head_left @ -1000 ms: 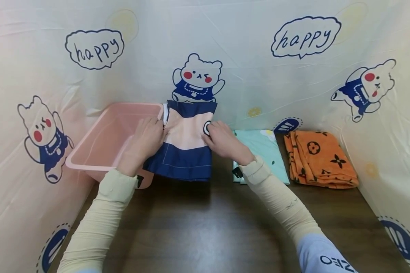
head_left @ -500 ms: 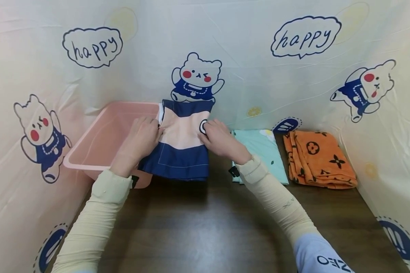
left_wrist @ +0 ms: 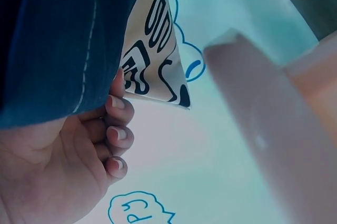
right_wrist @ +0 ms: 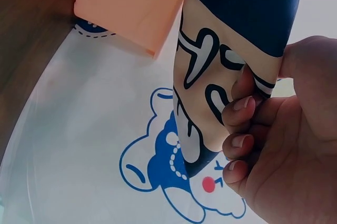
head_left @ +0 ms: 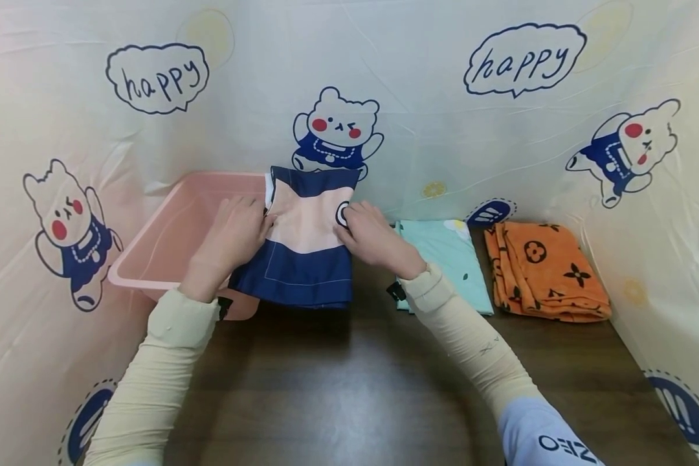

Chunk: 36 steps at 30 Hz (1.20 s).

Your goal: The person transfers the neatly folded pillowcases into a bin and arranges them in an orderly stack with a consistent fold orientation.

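A folded navy-and-peach garment (head_left: 310,226) hangs above the table just right of the pink tub, its lower edge off the surface. My left hand (head_left: 233,233) pinches its left edge; my right hand (head_left: 375,236) pinches the right edge beside a round black-and-white print. From the left wrist camera, the fingertips curl behind the navy cloth (left_wrist: 58,40), and bold black lettering shows on its far side. Seen from the right wrist, thumb and fingers grip the cloth (right_wrist: 242,8) from both faces. Whether it is a shirt or shorts I cannot tell.
The pink tub (head_left: 151,262) stands at the left, partly behind my left hand. To the right lie a folded mint-green cloth (head_left: 443,252) and a folded orange cloth (head_left: 550,272) with dark motifs. A printed curtain (head_left: 419,129) encloses the dark wooden table (head_left: 349,388).
Both hands have shifted slightly to the left with the garment between them, bringing it closer over the tub's right side. The grip looks the same.
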{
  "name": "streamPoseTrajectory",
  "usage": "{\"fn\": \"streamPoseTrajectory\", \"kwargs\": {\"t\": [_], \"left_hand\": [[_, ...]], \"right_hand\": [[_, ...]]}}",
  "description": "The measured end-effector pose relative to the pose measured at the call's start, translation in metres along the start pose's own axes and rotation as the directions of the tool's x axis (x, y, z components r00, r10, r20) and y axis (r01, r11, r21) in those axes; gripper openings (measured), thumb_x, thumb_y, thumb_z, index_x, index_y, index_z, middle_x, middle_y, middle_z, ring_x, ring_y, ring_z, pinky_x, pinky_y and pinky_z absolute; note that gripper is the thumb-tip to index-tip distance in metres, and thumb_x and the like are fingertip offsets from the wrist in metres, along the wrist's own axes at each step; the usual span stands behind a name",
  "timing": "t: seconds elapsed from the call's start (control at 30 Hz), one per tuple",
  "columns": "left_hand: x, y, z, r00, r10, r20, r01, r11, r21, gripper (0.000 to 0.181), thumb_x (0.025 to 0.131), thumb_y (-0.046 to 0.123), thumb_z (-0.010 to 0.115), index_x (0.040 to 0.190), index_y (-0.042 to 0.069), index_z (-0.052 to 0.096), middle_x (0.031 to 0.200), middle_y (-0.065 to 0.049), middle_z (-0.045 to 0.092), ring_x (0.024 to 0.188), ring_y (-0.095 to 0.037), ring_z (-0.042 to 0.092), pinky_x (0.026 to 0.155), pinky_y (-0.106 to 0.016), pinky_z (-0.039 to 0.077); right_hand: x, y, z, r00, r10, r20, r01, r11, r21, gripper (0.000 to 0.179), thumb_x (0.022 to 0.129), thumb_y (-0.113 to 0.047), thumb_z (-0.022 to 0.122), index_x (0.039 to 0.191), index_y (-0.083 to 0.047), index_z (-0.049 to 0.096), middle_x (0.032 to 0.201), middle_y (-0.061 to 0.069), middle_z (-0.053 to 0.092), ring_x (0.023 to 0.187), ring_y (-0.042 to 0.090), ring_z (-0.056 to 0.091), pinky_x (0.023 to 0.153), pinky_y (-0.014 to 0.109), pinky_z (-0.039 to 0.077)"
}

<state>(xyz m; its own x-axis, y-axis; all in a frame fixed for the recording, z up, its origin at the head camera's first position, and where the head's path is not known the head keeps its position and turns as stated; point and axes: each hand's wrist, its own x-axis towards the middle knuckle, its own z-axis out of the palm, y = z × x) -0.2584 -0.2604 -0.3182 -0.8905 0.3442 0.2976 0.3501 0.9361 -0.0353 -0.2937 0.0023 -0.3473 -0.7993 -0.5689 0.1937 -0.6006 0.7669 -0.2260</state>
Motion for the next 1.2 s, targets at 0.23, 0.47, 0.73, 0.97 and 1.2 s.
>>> {"fn": "streamPoseTrajectory", "kwargs": {"t": [0.23, 0.47, 0.73, 0.97, 1.2], "left_hand": [[-0.002, -0.004, -0.004, 1.000, 0.007, -0.028, -0.007, 1.000, 0.005, 0.030, 0.104, 0.020, 0.056, 0.095, -0.009, 0.059, 0.087, -0.025, 0.060, 0.086, -0.042, 0.057, 0.079, -0.053, 0.045], [-0.001, -0.008, -0.008, 0.999, 0.006, -0.039, -0.005, 1.000, 0.022, 0.032, 0.104, 0.020, 0.056, 0.095, -0.010, 0.059, 0.085, -0.026, 0.060, 0.084, -0.044, 0.058, 0.078, -0.054, 0.045], [-0.001, -0.016, -0.008, 0.998, -0.009, -0.056, 0.010, 1.000, 0.025, 0.034, 0.104, 0.022, 0.057, 0.099, -0.012, 0.060, 0.087, -0.027, 0.061, 0.085, -0.045, 0.058, 0.077, -0.055, 0.044], [-0.004, -0.019, -0.011, 0.998, -0.032, -0.048, 0.033, 0.999, 0.002, 0.034, 0.104, 0.021, 0.056, 0.103, -0.013, 0.061, 0.091, -0.029, 0.062, 0.087, -0.046, 0.057, 0.079, -0.057, 0.044], [-0.006, -0.027, -0.013, 0.997, -0.047, -0.055, 0.046, 0.999, -0.023, 0.033, 0.104, 0.019, 0.056, 0.098, -0.013, 0.061, 0.083, -0.027, 0.060, 0.084, -0.046, 0.057, 0.077, -0.056, 0.044]], "right_hand": [[0.003, -0.002, -0.001, 1.000, -0.018, -0.008, 0.018, 1.000, 0.001, 0.033, 0.108, -0.036, 0.045, 0.097, -0.008, 0.059, 0.084, 0.005, 0.052, 0.088, 0.024, 0.046, 0.080, 0.037, 0.035], [0.005, -0.004, -0.001, 0.999, -0.037, -0.026, 0.037, 0.999, -0.001, 0.032, 0.108, -0.035, 0.045, 0.094, -0.010, 0.057, 0.083, 0.005, 0.051, 0.086, 0.024, 0.045, 0.079, 0.036, 0.034], [0.008, -0.006, 0.000, 0.996, -0.071, -0.048, 0.069, 0.997, -0.045, 0.036, 0.109, -0.036, 0.041, 0.092, -0.008, 0.057, 0.084, 0.005, 0.050, 0.086, 0.025, 0.045, 0.081, 0.037, 0.035], [0.012, -0.011, 0.000, 0.996, -0.072, -0.048, 0.070, 0.997, -0.040, 0.035, 0.109, -0.035, 0.042, 0.093, -0.008, 0.057, 0.083, 0.006, 0.050, 0.085, 0.025, 0.045, 0.079, 0.036, 0.034], [0.015, -0.014, 0.001, 0.996, -0.074, -0.055, 0.073, 0.997, -0.022, 0.034, 0.109, -0.034, 0.041, 0.095, -0.008, 0.056, 0.084, 0.005, 0.049, 0.086, 0.024, 0.043, 0.080, 0.035, 0.034]]}}
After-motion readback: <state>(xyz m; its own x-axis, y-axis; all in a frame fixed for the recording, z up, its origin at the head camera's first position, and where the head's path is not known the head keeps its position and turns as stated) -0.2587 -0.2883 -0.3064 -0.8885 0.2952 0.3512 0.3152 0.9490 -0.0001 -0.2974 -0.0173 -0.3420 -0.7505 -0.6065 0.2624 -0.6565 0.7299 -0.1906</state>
